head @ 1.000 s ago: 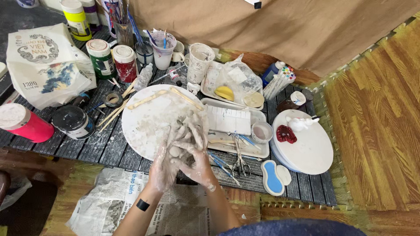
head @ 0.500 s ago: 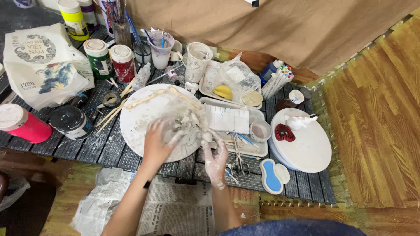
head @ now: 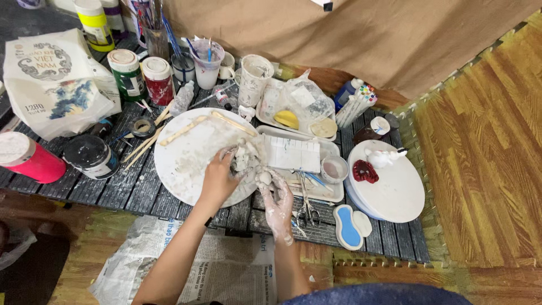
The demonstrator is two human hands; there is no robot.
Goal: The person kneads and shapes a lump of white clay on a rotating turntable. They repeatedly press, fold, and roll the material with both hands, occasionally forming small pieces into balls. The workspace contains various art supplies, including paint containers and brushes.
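A lump of pale grey clay (head: 246, 160) lies at the right edge of a round white board (head: 180, 155) on the low dark slatted table (head: 130, 192). My left hand (head: 219, 178) rests on the board with its fingers closed around the clay lump. My right hand (head: 278, 203), smeared with white clay, is just right of the lump; its fingers curl around a small piece of clay (head: 263, 178) at the board's edge. Two wooden sticks (head: 186, 129) lie across the top of the board.
A white tray (head: 333, 195) with a white palette, small bowl and scissors (head: 306, 212) sits right of my hands. Further right is a round white turntable (head: 395, 192) with a red clay piece (head: 365, 171). Paint jars (head: 127, 73), brush cups and a red bottle (head: 28, 161) crowd the back and left. Newspaper (head: 226, 265) covers the floor below.
Both hands had been kneading the clay together near the board's lower edge; they have moved up and apart, the left onto the lump, the right beside it.
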